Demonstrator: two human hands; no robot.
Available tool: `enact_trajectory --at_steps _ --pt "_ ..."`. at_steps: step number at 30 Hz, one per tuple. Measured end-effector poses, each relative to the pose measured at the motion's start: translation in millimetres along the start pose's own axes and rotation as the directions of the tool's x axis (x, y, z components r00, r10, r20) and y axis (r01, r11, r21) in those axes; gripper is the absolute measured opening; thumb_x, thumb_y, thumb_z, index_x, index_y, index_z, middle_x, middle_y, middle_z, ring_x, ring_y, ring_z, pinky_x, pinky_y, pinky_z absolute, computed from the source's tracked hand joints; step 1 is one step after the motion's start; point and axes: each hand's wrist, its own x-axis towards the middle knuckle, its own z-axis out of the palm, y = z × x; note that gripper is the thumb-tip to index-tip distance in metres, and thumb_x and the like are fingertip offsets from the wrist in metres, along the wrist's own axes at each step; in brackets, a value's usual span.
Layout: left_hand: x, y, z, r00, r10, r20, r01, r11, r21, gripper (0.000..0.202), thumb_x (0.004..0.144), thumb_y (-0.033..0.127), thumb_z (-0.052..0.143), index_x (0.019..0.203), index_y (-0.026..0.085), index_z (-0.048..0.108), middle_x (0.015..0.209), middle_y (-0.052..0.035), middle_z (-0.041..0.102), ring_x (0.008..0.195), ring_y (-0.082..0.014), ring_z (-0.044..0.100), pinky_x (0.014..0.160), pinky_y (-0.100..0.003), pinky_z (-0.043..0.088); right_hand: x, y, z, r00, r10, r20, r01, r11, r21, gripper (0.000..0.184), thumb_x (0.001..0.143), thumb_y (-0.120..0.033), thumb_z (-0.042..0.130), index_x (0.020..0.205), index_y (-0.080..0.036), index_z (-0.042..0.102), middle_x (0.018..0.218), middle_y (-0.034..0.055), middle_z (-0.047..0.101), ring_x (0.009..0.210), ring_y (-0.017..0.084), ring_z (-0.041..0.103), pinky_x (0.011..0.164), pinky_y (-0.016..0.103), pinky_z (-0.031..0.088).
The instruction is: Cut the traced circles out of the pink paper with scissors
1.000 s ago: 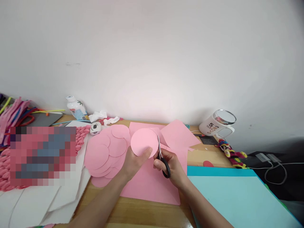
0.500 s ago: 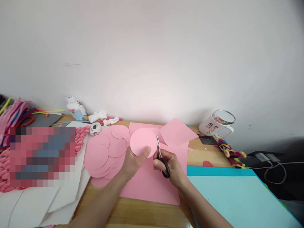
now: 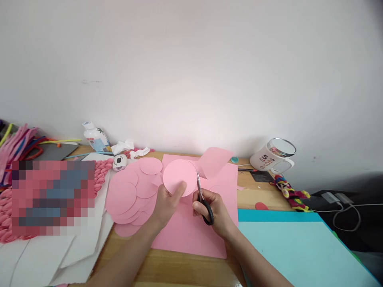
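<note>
My left hand (image 3: 167, 203) pinches a pink paper circle (image 3: 179, 175), thumb on its lower edge, holding it above the table. My right hand (image 3: 214, 213) grips black-handled scissors (image 3: 202, 199), whose blades meet the circle's right edge. An offcut flap of pink paper (image 3: 215, 161) sticks up just right of the blades. Beneath both hands lies a large pink sheet (image 3: 191, 235). To the left, a pile of several cut pink circles (image 3: 131, 191) overlaps on the table.
A white mug (image 3: 273, 157) stands at the back right, a turquoise sheet (image 3: 293, 251) at the front right. White paper sheets (image 3: 60, 255) lie front left, pipe cleaners (image 3: 18, 141) and a glue bottle (image 3: 95, 137) at the back left.
The circle has turned a little in my left hand as the scissors cut along its edge. The offcut to the right has curled up and shrunk back toward the blades.
</note>
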Motion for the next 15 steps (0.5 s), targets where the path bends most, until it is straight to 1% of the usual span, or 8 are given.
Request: enact_trajectory --at_steps 4,6,10,12,15 --pt "-0.8 3.3 1.2 1.0 0.009 -0.022 -0.009 1.0 -0.005 0.033 0.072 0.039 0.06 0.092 0.012 0.064 0.088 -0.0076 0.07 0.084 -0.0206 0.063 0.069 -0.027 0.051 -0.9 -2.0 3.2 1.0 0.015 0.007 -0.015 1.0 0.003 0.031 0.07 -0.043 0.062 0.058 -0.018 0.048 0.046 -0.004 0.048 0.042 0.009 0.04 0.042 0.022 0.032" --pt "-0.8 4.2 1.0 1.0 0.0 -0.028 0.0 1.0 0.014 0.033 0.07 0.038 0.063 0.092 0.013 0.064 0.087 -0.0072 0.07 0.083 -0.0207 0.063 0.069 -0.028 0.051 -1.2 -2.0 3.4 1.0 0.021 0.011 -0.021 1.0 0.006 0.031 0.071 -0.043 0.062 0.059 -0.018 0.049 0.047 -0.0042 0.047 0.043 0.009 0.039 0.043 0.022 0.032" --pt "-1.1 5.0 -0.1 0.999 -0.038 0.026 0.037 0.998 0.053 0.031 0.069 0.036 0.064 0.088 0.012 0.066 0.081 -0.0076 0.069 0.079 -0.0216 0.064 0.065 -0.03 0.053 -0.3 0.0 0.4 1.0 0.017 -0.003 -0.017 0.999 0.043 0.028 0.068 -0.041 0.067 0.066 -0.018 0.05 0.051 -0.0058 0.043 0.046 0.009 0.036 0.044 0.022 0.029" --pt "-1.8 5.7 -0.2 0.998 -0.039 0.058 0.036 0.998 0.053 0.03 0.07 0.036 0.063 0.087 0.011 0.066 0.081 -0.0083 0.07 0.079 -0.0222 0.064 0.065 -0.03 0.053 0.5 1.4 -1.5 1.0 -0.011 -0.014 0.012 0.998 0.066 0.031 0.065 -0.039 0.07 0.065 -0.018 0.048 0.054 -0.006 0.041 0.049 0.009 0.033 0.045 0.021 0.027" --pt "-2.8 6.9 -0.1 0.997 -0.021 0.074 0.018 0.999 0.04 0.03 0.07 0.035 0.063 0.089 0.012 0.066 0.085 -0.0083 0.07 0.082 -0.022 0.064 0.067 -0.03 0.053 1.3 3.8 -3.2 0.999 -0.041 -0.01 0.042 0.995 0.095 0.032 0.064 -0.037 0.072 0.066 -0.018 0.047 0.057 -0.0058 0.04 0.051 0.009 0.031 0.047 0.021 0.026"
